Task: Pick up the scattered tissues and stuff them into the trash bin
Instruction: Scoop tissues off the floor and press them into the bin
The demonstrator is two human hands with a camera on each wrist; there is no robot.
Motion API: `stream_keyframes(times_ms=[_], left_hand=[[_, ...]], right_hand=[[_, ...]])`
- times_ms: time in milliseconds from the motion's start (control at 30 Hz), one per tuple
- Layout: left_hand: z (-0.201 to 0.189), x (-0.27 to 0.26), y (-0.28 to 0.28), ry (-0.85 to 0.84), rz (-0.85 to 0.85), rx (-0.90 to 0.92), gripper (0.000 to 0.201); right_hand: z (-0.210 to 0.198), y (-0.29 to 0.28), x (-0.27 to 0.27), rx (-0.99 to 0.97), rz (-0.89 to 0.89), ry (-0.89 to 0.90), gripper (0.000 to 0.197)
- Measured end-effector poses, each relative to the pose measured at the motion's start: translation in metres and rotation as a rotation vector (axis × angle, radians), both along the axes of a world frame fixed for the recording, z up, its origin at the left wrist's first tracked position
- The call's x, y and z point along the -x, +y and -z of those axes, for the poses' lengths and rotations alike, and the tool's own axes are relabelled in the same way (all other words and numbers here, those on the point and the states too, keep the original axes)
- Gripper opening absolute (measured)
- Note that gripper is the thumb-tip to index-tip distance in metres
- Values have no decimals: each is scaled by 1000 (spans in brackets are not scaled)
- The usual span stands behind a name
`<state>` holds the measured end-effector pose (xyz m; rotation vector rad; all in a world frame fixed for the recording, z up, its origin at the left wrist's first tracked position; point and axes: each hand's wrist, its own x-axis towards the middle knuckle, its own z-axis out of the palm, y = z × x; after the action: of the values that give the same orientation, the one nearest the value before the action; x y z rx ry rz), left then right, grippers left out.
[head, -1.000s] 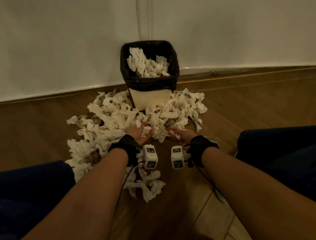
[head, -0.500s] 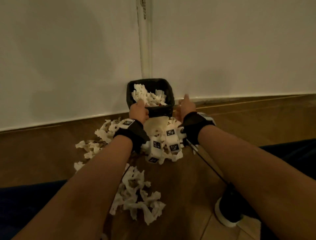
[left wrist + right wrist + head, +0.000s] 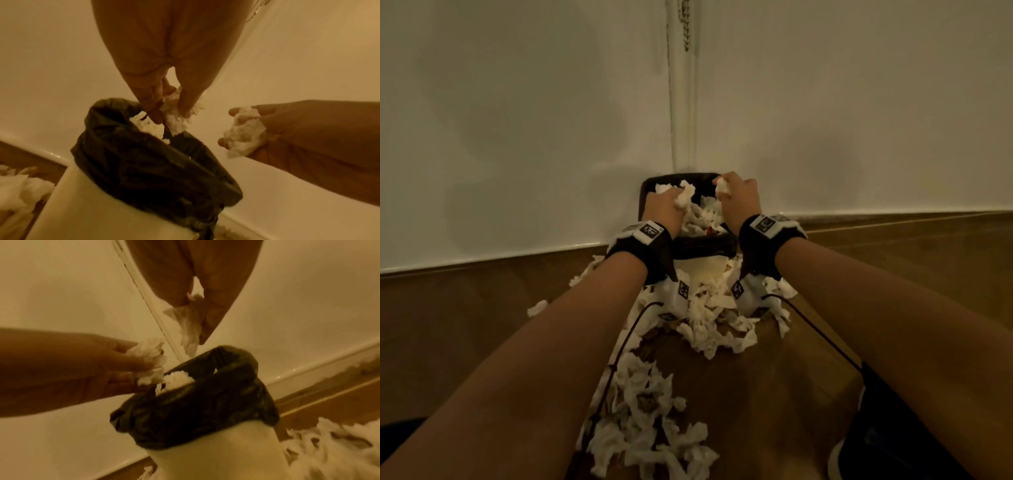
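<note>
Holding soft, light tissue wads [image 3: 685,198] over the bin [image 3: 703,245], left hand [image 3: 662,210] and right hand [image 3: 741,202] both curl fingers around theirs; many tissues [image 3: 650,404] on floor, grab by bunching.

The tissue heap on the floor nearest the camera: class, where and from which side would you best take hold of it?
Probably from above, fingers raking in from both sides of the tissue heap: it lies loose and crumpled on the wooden floor, with raised folds to gather.
</note>
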<state>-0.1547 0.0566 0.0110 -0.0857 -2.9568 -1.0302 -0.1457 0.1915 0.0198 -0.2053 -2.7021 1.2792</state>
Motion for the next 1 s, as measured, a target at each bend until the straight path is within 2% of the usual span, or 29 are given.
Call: stream_keyframes(times_ms=[67,133,267,300,400,467,567,633,700,733,800,867,1000], left_hand=[[9,4,3,60,-8,78,33],[17,10,3,75,-27,116,31],[29,16,6,-6,-2,205,29],[31,16,6,-35,-2,283,26],[37,10,10,-94,-7,428,27],[39,8,11,-129,43,474,25],[35,3,8,-150,87,415,29],[31,-2,5,9,53,311,41],[24,-10,3,238,18,191,41],[22,-16,2,321,25,136,38],[23,-28,1,417,98,28,30],[30,-44,3,457,204,-31,25],[57,-72,11,399,328,56,23]], right_hand=[[13,-6,2,54,53,46,29],[18,-9,1,23,99,109,29],[24,-6,5,-4,28,139,34],[27,-6,7,-108,-23,72,35],[37,-3,2,-759,-331,-197,39],[39,-1,-6,-877,-474,-271,42],[38,4,-11,-846,-449,-219,42],[34,9,-10,-740,-291,-59,40],[32,21,-10,-565,-76,125,37],[33,29,-12,-481,8,155,35],[40,46,-18,-335,121,131,31],[51,59,-28,-269,201,73,29],[82,78,-57,-303,262,-7,28]])
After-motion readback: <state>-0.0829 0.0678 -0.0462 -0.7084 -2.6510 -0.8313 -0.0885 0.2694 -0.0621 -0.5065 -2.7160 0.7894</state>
